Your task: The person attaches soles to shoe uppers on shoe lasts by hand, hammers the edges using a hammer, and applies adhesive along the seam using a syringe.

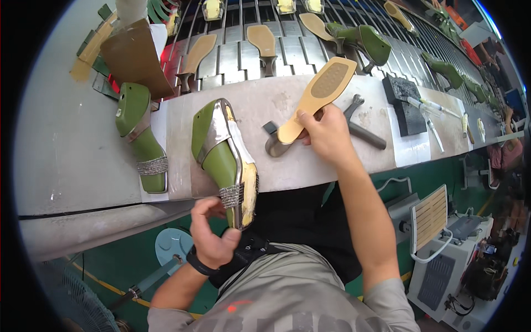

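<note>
My left hand is closed around the toe end of a green shoe last, which stands tilted over the table's front edge. Silver straps and a glittering toe band wrap the last, and its bottom, turned to the right, is patched yellow and white. In my right hand is a tan shoe sole, pinched near its narrow end, with a shiny heel low against the table. A second green last with the same straps lies to the left. Just right of my right hand rests a dark-handled hammer.
Behind the table runs a metal conveyor carrying tan soles and green lasts. A black foam block and several syringes lie to the right. A brown cardboard piece stands at the back left.
</note>
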`<state>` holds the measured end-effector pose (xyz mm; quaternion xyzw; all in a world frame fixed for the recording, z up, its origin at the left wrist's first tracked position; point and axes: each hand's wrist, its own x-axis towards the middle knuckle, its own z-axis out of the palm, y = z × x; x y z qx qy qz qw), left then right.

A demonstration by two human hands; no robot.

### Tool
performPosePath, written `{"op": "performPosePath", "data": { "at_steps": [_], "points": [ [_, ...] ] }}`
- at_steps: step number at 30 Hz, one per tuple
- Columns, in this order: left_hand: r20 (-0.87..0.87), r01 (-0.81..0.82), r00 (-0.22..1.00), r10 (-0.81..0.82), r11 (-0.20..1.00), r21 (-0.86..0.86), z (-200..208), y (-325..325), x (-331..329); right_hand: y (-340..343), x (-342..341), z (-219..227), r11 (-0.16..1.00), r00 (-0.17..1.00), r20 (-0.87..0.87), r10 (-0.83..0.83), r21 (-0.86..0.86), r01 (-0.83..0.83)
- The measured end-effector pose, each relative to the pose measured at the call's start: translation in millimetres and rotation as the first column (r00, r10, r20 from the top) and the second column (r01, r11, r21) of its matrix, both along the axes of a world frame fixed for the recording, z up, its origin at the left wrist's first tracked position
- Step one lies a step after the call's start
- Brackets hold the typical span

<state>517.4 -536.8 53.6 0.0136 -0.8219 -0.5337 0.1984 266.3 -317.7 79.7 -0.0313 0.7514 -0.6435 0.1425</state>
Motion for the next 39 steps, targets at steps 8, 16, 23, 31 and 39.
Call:
{"op": "performPosePath", "data": {
  "at_steps": [8,16,23,31,39],
  "points": [
    [0.250,-0.013,0.967,0.053,0.987,-0.162,48.7,-20.1,-11.0,54.2,-7.3,9.4,0.767,0.895,-0.444,-0.034,0.563,0.308],
    [-0.093,-0.165,0.983,0.158,0.983,-0.076,133.1,-83.7,-90.4,-12.7,55.7,-21.2,0.994,0.905,-0.411,-0.110,-0.067,0.090],
    [-0.430,0.318,0.902,-0.043,0.739,0.594,105.0,-76.5,-169.1,35.8,41.4,-1.8,0.956,0.991,-0.096,-0.090,-0.287,0.059],
    [-0.122,0.172,0.984,-0.132,0.480,0.860,133.2,-37.0,-174.3,31.9,52.2,-9.8,0.957,0.952,-0.164,-0.259,-0.180,0.230],
    [-0.140,0.275,0.898,-0.416,0.285,0.918,120.6,-23.0,-194.8,73.0,98.6,-17.4,0.939,0.831,-0.539,-0.141,0.193,0.284]
  ]
}}
